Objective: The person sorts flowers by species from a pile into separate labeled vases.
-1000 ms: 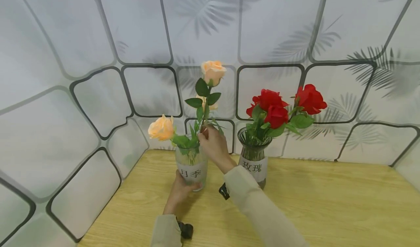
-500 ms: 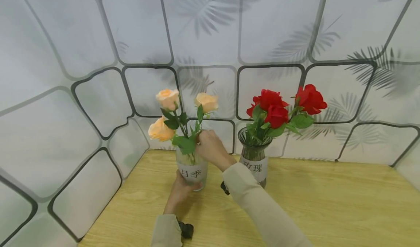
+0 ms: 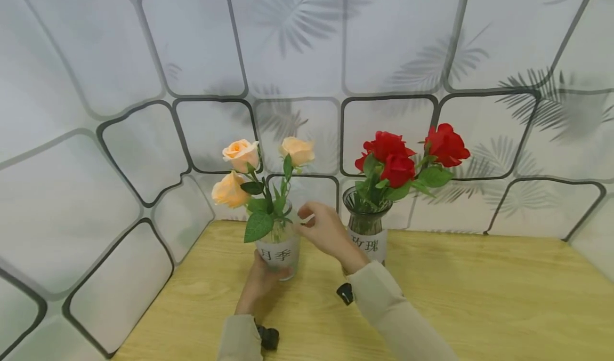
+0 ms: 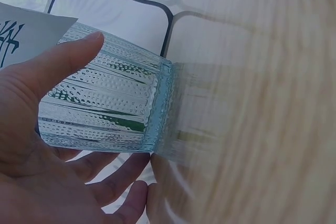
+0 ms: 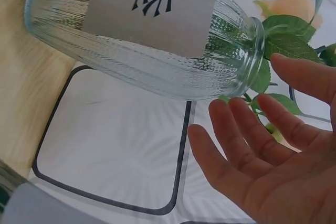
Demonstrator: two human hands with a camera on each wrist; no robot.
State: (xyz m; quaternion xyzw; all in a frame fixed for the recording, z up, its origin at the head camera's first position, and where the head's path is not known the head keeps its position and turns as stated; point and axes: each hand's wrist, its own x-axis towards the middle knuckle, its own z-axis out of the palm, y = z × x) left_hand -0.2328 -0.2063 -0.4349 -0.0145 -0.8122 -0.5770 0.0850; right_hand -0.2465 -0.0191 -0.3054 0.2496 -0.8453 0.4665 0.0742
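A clear ribbed glass vase (image 3: 277,238) with a white lettered label holds several peach roses (image 3: 241,154). One leafy stem hangs its green leaf (image 3: 258,226) over the vase's front. My left hand (image 3: 261,278) grips the vase low down; in the left wrist view, the thumb (image 4: 79,56) lies across the glass (image 4: 105,93) and the fingers pass behind it. Just right of the vase's mouth is my right hand (image 3: 328,233), with nothing held. Its fingers are relaxed and spread beside the rim (image 5: 255,59) in the right wrist view.
To the right stands a darker glass vase (image 3: 364,225) with red roses (image 3: 399,170), partly behind my right wrist. Both vases are on a wood-grain table (image 3: 455,291). A patterned wall covering (image 3: 388,41) rises behind and at the left.
A peach rose held high by my right hand has come down into the vase, now leaning left. My right hand has let go and drawn back right. My left hand stays on the vase.
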